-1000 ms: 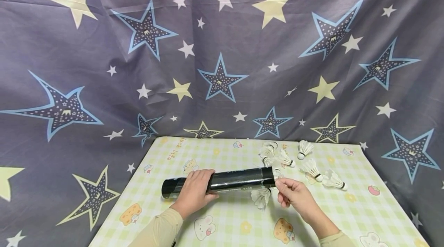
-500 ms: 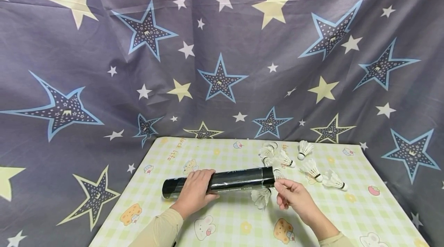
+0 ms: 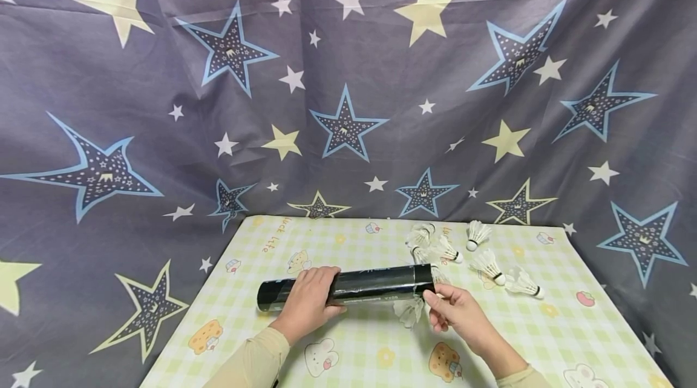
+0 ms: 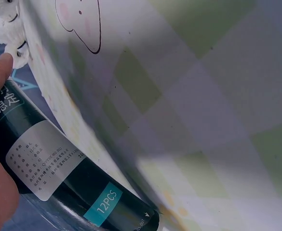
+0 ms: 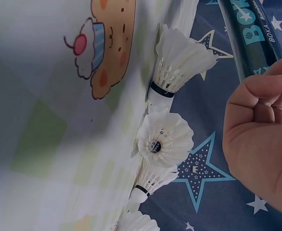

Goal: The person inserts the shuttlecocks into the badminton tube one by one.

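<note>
A black shuttlecock tube (image 3: 376, 284) lies almost level above the table, its left end slightly lower in the head view. My left hand (image 3: 311, 301) grips it left of its middle, fingers over the top and thumb on the near side. In the left wrist view the tube (image 4: 73, 166) shows a white label and "12PCS". At the tube's right end my right hand (image 3: 460, 319) pinches the rim between thumb and forefinger, the other fingers curled beneath. Just below that end sits a shuttlecock (image 3: 408, 312), partly covered by the tube; another shuttlecock (image 3: 438, 273) shows behind it.
Several shuttlecocks lie at the back right, among them one near the far edge (image 3: 478, 235) and one farthest right (image 3: 524, 282). A green-checked cloth with cartoon prints covers the table (image 3: 359, 348). Behind it hangs a dark star-patterned curtain (image 3: 348, 188).
The tube has shifted slightly to the right with my left hand. My right hand has moved a little left and down, its thumb now over the tube's end. The shuttlecocks have stayed put.
</note>
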